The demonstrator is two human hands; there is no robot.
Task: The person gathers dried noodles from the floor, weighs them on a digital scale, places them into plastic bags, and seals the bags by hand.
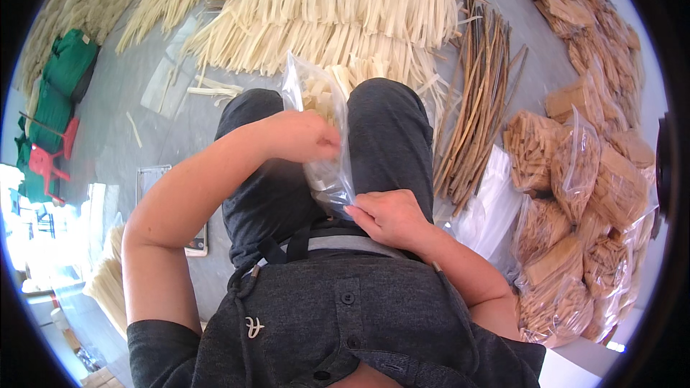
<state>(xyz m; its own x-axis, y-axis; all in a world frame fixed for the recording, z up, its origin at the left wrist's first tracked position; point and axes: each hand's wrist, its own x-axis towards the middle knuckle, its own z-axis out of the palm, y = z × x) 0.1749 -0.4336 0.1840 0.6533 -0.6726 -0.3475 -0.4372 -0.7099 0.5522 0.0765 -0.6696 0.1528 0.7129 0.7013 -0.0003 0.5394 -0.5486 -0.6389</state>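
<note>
A clear plastic bag [330, 183] stands between my knees, partly filled with pale flat dried strips [318, 94] that look like noodles. My left hand [304, 136] is at the bag, its fingers curled and partly hidden, so whether it grips the strips or the plastic is unclear. Lower down, my right hand [388, 216] pinches the near edge of the bag between thumb and fingers. Just beyond my knees, more pale strips [323, 32] lie in overlapping rows on the grey floor.
To the right are a bundle of thin wooden sticks [477, 102], white plastic sheeting [488, 210] and piled clear bags of brown strips [555, 280]. On the left are green sacks [70, 67], a red plastic stool [48, 164] and a flat plastic sheet [170, 78].
</note>
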